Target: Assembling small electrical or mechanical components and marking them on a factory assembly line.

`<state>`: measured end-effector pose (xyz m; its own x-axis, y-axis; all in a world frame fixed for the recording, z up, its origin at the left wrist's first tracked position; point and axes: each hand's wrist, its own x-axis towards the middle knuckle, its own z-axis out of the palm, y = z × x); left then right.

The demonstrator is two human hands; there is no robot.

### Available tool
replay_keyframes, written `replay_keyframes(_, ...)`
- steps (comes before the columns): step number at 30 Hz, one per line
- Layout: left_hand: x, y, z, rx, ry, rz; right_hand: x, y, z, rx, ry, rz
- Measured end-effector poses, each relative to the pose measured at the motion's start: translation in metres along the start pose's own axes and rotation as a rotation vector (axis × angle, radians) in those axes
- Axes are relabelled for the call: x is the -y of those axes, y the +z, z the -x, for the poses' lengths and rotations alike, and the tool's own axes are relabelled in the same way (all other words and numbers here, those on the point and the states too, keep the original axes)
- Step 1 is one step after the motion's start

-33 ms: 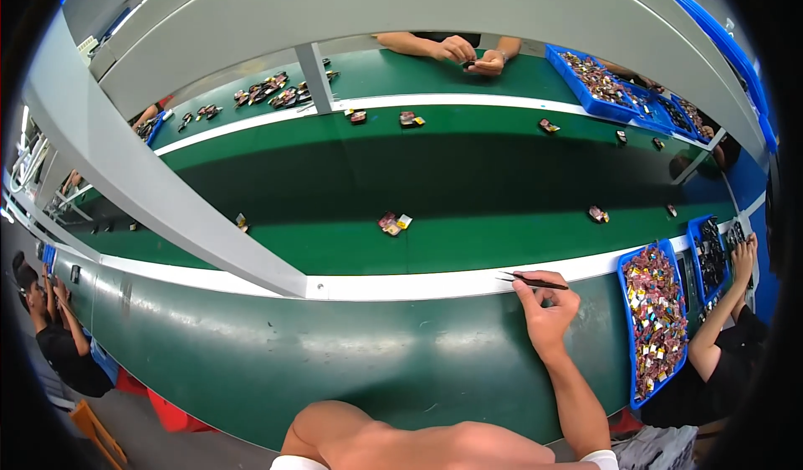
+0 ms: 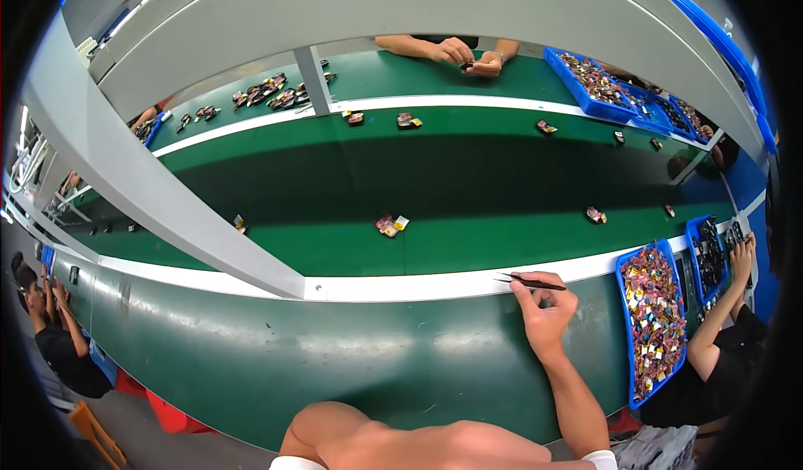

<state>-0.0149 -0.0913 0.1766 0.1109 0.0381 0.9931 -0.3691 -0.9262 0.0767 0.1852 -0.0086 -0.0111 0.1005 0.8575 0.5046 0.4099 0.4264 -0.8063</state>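
Observation:
My right hand (image 2: 549,315) is closed around a pair of dark tweezers (image 2: 539,283), above the near edge of the workbench. The two tweezer tips point left over the white rail (image 2: 418,288) and stand slightly apart, with nothing visible between them. My left arm (image 2: 393,435) lies bent across the lower edge of the picture; its hand is out of sight. Beyond the rail, a small cluster of parts (image 2: 387,225) with a pale tab sits on the green conveyor belt (image 2: 468,248). A blue tray (image 2: 622,303) heaped with small reddish and yellow parts stands right of my right hand.
A grey upright (image 2: 192,194) slants across the left, and a broad grey beam (image 2: 360,6) spans the top. Another blue tray (image 2: 693,240) holds black parts near a co-worker's hand (image 2: 741,261). Across the belt, a person's hands (image 2: 468,56) handle a small part.

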Motion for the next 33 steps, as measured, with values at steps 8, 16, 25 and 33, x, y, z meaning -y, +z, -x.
replay_keyframes(8,0.006,0.007,0.005,-0.116,0.002,0.024,-0.012,-0.002,0.004,-0.027,-0.026,-0.015)
replay_keyframes(16,-0.002,0.000,-0.003,0.072,-0.095,0.021,-0.002,-0.002,0.001,-0.010,0.053,-0.046)
replay_keyframes(25,-0.009,0.026,0.002,-0.156,-0.066,-0.066,-0.005,-0.002,0.003,0.000,0.040,-0.038)
replay_keyframes(33,0.007,0.002,-0.001,0.042,0.046,-0.105,-0.007,-0.006,0.000,0.012,0.045,-0.023)
